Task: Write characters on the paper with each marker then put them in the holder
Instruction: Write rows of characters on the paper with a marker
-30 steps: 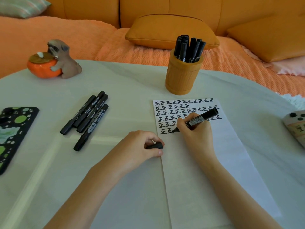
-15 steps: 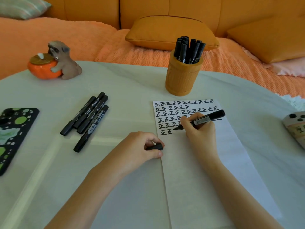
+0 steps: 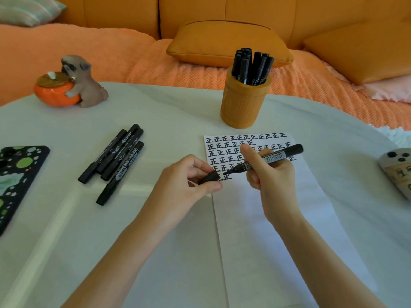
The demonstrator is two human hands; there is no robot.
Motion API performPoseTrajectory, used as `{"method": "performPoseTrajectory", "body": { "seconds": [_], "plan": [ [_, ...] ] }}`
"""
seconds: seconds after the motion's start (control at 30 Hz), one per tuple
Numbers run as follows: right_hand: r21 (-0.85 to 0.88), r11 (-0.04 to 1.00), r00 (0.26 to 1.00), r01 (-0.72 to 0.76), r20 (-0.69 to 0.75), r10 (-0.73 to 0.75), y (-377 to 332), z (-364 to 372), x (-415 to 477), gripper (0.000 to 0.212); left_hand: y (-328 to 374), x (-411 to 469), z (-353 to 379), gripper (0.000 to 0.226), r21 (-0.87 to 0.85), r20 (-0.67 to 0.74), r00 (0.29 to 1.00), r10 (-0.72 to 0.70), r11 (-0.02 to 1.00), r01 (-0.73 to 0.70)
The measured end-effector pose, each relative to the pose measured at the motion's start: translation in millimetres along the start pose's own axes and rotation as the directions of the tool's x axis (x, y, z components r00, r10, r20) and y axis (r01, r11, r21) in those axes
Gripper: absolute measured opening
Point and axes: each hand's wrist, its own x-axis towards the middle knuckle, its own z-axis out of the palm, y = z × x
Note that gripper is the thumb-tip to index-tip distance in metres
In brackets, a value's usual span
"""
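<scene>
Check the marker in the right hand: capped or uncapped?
Uncapped. The marker in the right hand shows a bare tip; the left hand pinches the cap beside it, not on it.

Far-left bench [image 3: 178, 103]: dog figurine [image 3: 86, 87] hugging an orange persimmon-shaped pot [image 3: 54, 94].
Left edge: black case [image 3: 20, 174] with green blotches, partly out of frame.
Right edge: pale object [image 3: 398, 174] with dark dots, cut off.
Beyond far edge: orange cushion [image 3: 222, 41] on an orange throw [image 3: 111, 52].
</scene>
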Motion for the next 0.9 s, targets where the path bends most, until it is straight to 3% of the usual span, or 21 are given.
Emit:
{"method": "performPoseTrajectory", "body": {
  "seconds": [0.33, 0.67, 0.9],
  "plan": [
    [-0.061, 0.998, 0.998, -0.012, 0.063, 0.016, 6, 8, -7, 0.042, 3, -2, 10, 0.02, -0.062, 0.017, 0.999, 0.039, 0.997, -0.038],
    [-0.062, 0.998, 1.0, 0.014, -0.021, -0.015, 5, 16, -9, 0.047, 5, -9, 21, 0.013, -0.211, -0.041, 0.993, 0.11, 0.971, -0.117],
    [-0.045, 0.999, 1.0, 0.008, -0.005, -0.008, 7, 16, -9, 0.045, 4, -7, 23, 0.012, -0.245, -0.043, 0.993, 0.113, 0.962, -0.12]
  ]
}}
